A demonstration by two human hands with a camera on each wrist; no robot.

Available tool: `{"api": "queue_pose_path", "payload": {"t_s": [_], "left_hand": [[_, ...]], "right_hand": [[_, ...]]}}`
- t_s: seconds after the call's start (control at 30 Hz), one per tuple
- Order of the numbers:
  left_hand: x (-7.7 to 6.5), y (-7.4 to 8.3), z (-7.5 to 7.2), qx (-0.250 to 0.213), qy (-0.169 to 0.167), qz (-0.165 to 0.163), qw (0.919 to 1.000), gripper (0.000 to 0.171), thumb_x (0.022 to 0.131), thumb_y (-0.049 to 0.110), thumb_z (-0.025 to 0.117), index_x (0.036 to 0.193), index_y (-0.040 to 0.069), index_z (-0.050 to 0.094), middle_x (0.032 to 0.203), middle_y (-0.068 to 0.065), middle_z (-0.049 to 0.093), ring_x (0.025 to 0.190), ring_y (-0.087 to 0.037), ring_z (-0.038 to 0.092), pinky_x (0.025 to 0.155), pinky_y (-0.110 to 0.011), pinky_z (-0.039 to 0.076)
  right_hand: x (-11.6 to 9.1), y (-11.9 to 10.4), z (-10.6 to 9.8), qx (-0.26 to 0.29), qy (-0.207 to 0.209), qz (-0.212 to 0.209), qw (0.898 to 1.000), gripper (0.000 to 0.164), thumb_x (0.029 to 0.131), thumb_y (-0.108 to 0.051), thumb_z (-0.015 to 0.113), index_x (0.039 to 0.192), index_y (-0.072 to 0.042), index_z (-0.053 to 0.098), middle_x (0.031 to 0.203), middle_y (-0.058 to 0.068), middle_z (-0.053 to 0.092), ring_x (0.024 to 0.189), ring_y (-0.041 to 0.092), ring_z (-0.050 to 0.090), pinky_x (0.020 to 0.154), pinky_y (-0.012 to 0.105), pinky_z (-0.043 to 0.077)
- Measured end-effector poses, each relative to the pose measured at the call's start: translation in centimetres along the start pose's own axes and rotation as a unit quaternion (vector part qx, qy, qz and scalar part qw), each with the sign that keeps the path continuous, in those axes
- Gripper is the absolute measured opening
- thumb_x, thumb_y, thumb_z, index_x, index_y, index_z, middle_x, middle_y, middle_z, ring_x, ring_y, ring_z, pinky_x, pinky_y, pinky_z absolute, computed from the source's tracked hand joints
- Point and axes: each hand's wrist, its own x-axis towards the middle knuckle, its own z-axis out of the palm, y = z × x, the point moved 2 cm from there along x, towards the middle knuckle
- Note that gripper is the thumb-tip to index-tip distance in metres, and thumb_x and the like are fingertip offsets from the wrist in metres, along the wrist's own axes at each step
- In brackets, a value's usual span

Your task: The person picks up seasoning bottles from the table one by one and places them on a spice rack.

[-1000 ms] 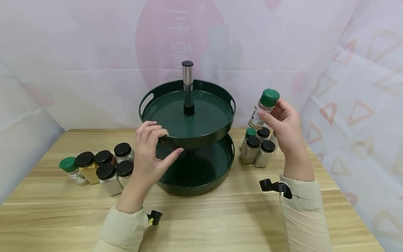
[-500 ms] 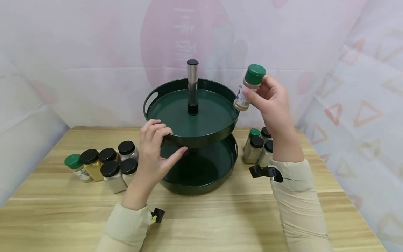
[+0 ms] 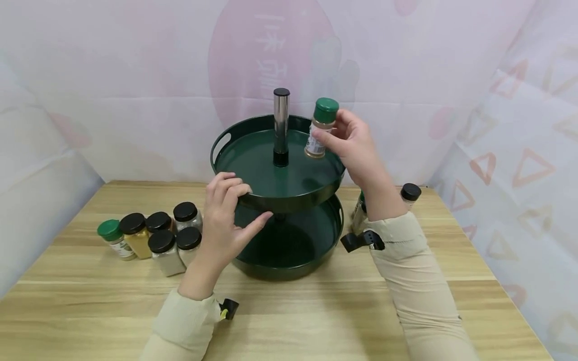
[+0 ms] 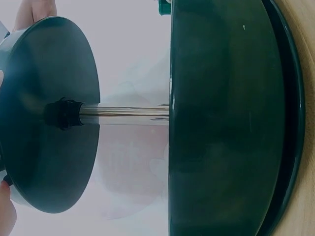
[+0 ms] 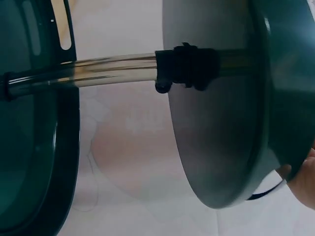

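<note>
A dark green two-tier tray (image 3: 295, 202) stands on the table, with a chrome post (image 3: 281, 125) through its middle. My left hand (image 3: 221, 215) grips the upper tier's front-left rim, fingers over the edge and thumb spread below. Above the right half of this tier, my right hand (image 3: 358, 148) holds a green-capped spice jar (image 3: 315, 143) between thumb and fingers. The jar tilts slightly, its shadow falling on the tray floor. In the left wrist view, the underside of the upper tier (image 4: 54, 162) and the wall of the lower tier (image 4: 226, 123) show.
Left of the tray, several black-capped jars (image 3: 166, 258) cluster beside one with a green cap (image 3: 110, 230). More jars stand at the right, partly hidden by my right forearm; one black cap (image 3: 411, 191) shows past it. A patterned cloth (image 3: 149, 100) hangs behind the wooden table (image 3: 289, 321).
My right hand has carried the spice jar left, from above the right-hand jars to over the upper tier. My left hand keeps its place on the rim. The head view has shifted slightly.
</note>
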Motion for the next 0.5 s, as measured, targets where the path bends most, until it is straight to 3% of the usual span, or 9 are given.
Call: {"api": "queue_pose_path", "payload": {"t_s": [0.5], "left_hand": [[-0.1,0.2,0.0,0.008,-0.004,0.0,1.0,0.057,0.092,0.056,0.061,0.107,0.001,0.057,0.116,-0.019,0.057,0.128,-0.038,0.042,0.114,-0.052,0.033]], "right_hand": [[1.5,-0.1,1.2,-0.04,-0.069,0.066,0.995,0.038,0.092,-0.012,0.07,0.127,-0.005,0.056,0.122,0.013,0.067,0.109,0.022,0.062,0.109,0.047,0.044]]}}
